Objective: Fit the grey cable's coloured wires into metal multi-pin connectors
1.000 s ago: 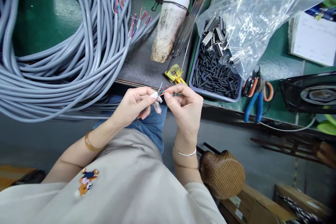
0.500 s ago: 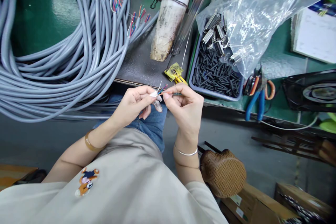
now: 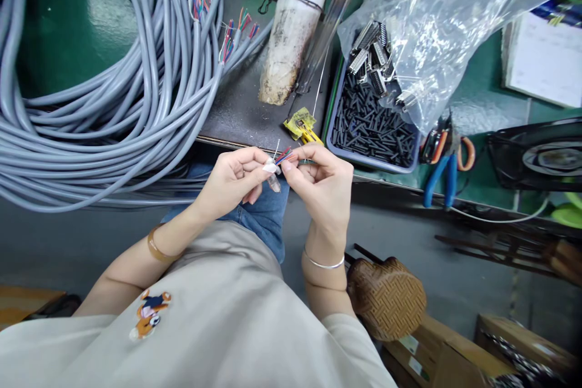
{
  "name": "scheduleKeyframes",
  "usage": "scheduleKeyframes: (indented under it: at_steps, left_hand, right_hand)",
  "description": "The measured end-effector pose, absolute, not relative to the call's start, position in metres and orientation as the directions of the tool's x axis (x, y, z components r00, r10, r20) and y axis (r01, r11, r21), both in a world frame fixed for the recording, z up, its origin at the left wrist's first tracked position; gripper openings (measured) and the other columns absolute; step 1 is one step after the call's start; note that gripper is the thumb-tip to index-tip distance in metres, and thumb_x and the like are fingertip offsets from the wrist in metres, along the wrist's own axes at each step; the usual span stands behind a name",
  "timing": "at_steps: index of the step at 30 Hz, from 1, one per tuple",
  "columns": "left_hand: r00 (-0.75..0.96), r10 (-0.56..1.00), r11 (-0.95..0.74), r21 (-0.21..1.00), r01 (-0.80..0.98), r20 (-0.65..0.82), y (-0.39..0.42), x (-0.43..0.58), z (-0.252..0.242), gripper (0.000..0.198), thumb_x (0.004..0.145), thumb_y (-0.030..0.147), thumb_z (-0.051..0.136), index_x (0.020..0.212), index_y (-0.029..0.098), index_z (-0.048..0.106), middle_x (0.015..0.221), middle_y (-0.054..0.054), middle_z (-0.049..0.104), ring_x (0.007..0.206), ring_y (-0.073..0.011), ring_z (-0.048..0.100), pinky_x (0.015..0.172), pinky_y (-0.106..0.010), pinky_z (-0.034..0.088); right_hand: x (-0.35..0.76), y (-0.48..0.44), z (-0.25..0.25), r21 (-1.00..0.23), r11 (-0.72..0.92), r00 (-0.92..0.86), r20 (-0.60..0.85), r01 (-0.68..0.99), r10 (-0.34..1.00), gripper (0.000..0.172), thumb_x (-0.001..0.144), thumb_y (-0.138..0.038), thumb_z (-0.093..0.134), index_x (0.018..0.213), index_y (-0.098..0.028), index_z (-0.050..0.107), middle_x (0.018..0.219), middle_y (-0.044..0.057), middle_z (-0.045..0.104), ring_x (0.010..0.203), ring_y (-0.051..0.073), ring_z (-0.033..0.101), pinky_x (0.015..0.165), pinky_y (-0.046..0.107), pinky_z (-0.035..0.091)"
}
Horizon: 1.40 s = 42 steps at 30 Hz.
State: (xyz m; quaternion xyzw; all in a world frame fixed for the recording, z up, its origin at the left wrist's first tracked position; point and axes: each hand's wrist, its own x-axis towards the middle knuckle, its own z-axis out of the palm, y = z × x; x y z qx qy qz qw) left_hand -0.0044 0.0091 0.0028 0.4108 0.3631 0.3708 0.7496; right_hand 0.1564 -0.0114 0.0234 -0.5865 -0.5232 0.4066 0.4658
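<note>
Just in front of the bench edge, my left hand [image 3: 236, 174] is closed, thumb and fingers pinching the base of a small bundle of coloured wires [image 3: 282, 156]. A thin bare strand sticks up from that bundle, and a crumpled, translucent wrap [image 3: 274, 183] hangs below the pinch. My right hand [image 3: 324, 180] is closed too, its thumb and forefinger gripping the free ends of the wires, among them red, blue and orange ones. The cable behind the wires is hidden by my left fingers. Beyond my hands, a yellow cutter [image 3: 309, 133] lies on the bench.
Grey cables [image 3: 150, 130] with stripped ends pile up on the left. At right stand a bin [image 3: 334, 148] of black tubes and metal connectors, a plastic bag [image 3: 436, 24] and pliers [image 3: 448, 176]. A wrapped post [image 3: 293, 30] lies ahead; a stool [image 3: 388, 300] is at lower right.
The coloured wires between my hands now show more spread out, with red and blue ones lying toward my right fingertips. Both hands stay nearly in place.
</note>
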Motion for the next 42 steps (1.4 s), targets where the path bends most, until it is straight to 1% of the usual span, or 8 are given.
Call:
scheduleKeyframes:
  at_steps: [5, 11, 19, 22, 26, 31, 38, 42]
  left_hand:
    - [0.431, 0.872, 0.364, 0.896, -0.253, -0.233, 0.008, -0.002, 0.003, 0.043, 0.076, 0.050, 0.085, 0.081, 0.014, 0.063, 0.059, 0.001, 0.067, 0.036, -0.0037, 0.047, 0.035, -0.015, 0.035]
    - [0.385, 0.905, 0.300, 0.916, -0.268, -0.183, 0.006, 0.000, 0.002, 0.036, 0.074, 0.041, 0.089, 0.079, 0.012, 0.068, 0.060, 0.001, 0.067, 0.041, -0.0032, 0.049, 0.038, -0.014, 0.037]
    - [0.292, 0.956, 0.039, 0.978, -0.205, 0.023, 0.001, -0.001, -0.012, 0.019, 0.081, 0.032, 0.084, 0.084, 0.014, 0.076, 0.073, -0.001, 0.072, 0.055, -0.0055, 0.057, 0.052, -0.015, 0.048]
    - [0.264, 0.959, -0.049, 0.981, -0.190, 0.099, 0.001, -0.001, -0.012, 0.014, 0.083, 0.028, 0.082, 0.084, 0.015, 0.077, 0.078, -0.002, 0.076, 0.059, -0.0067, 0.061, 0.058, -0.016, 0.051]
    - [0.251, 0.957, -0.098, 0.978, -0.183, 0.143, 0.001, -0.001, -0.010, 0.011, 0.083, 0.026, 0.082, 0.085, 0.015, 0.078, 0.079, -0.002, 0.078, 0.059, -0.0073, 0.063, 0.060, -0.017, 0.053]
    - [0.251, 0.959, -0.089, 0.980, -0.178, 0.133, 0.001, 0.000, -0.012, 0.014, 0.083, 0.028, 0.082, 0.085, 0.015, 0.077, 0.078, -0.002, 0.077, 0.058, -0.0075, 0.062, 0.060, -0.018, 0.053]
    - [0.296, 0.955, 0.070, 0.974, -0.216, -0.003, -0.001, -0.002, -0.009, 0.021, 0.083, 0.034, 0.082, 0.084, 0.014, 0.074, 0.068, 0.000, 0.070, 0.048, -0.0046, 0.055, 0.045, -0.014, 0.044]
    - [0.325, 0.944, 0.137, 0.962, -0.238, -0.054, 0.000, -0.002, -0.003, 0.026, 0.082, 0.037, 0.083, 0.083, 0.014, 0.070, 0.064, 0.001, 0.068, 0.045, -0.0040, 0.054, 0.042, -0.013, 0.042]
  right_hand:
    - [0.157, -0.013, 0.025, -0.954, -0.013, 0.121, 0.024, 0.300, 0.992, 0.007, 0.079, -0.023, 0.068, 0.076, -0.018, 0.069, 0.069, -0.004, 0.057, 0.046, 0.001, 0.025, 0.043, 0.022, 0.016]
    - [0.160, -0.015, 0.027, -0.906, 0.074, 0.092, 0.123, 0.417, 0.988, 0.008, 0.082, -0.017, 0.065, 0.077, -0.018, 0.072, 0.068, -0.004, 0.058, 0.051, 0.004, 0.036, 0.047, 0.023, 0.024]
    - [0.158, -0.018, 0.031, -0.873, 0.116, 0.071, 0.170, 0.475, 0.983, 0.016, 0.083, -0.011, 0.062, 0.082, -0.019, 0.076, 0.071, -0.002, 0.064, 0.057, 0.007, 0.048, 0.051, 0.023, 0.032]
    - [0.160, -0.019, 0.032, -0.873, 0.095, 0.068, 0.145, 0.478, 0.987, 0.015, 0.084, -0.012, 0.064, 0.084, -0.019, 0.077, 0.072, -0.002, 0.065, 0.055, 0.006, 0.046, 0.050, 0.023, 0.030]
    - [0.162, -0.020, 0.034, -0.879, 0.093, 0.059, 0.136, 0.468, 0.989, 0.015, 0.082, -0.012, 0.065, 0.083, -0.019, 0.077, 0.071, -0.003, 0.063, 0.050, 0.004, 0.036, 0.046, 0.024, 0.023]
    - [0.160, -0.020, 0.034, -0.893, 0.100, 0.074, 0.147, 0.439, 0.986, 0.016, 0.082, -0.010, 0.064, 0.082, -0.019, 0.077, 0.071, -0.004, 0.062, 0.047, 0.002, 0.028, 0.046, 0.024, 0.020]
    - [0.158, -0.019, 0.027, -0.935, 0.049, 0.093, 0.087, 0.350, 0.992, 0.008, 0.082, -0.016, 0.067, 0.078, -0.019, 0.073, 0.069, -0.005, 0.053, 0.046, 0.002, 0.026, 0.045, 0.025, 0.017]
    - [0.158, -0.020, 0.025, -0.946, 0.026, 0.103, 0.062, 0.323, 0.993, 0.008, 0.084, -0.017, 0.066, 0.076, -0.019, 0.070, 0.071, -0.004, 0.055, 0.048, 0.002, 0.028, 0.045, 0.024, 0.018]
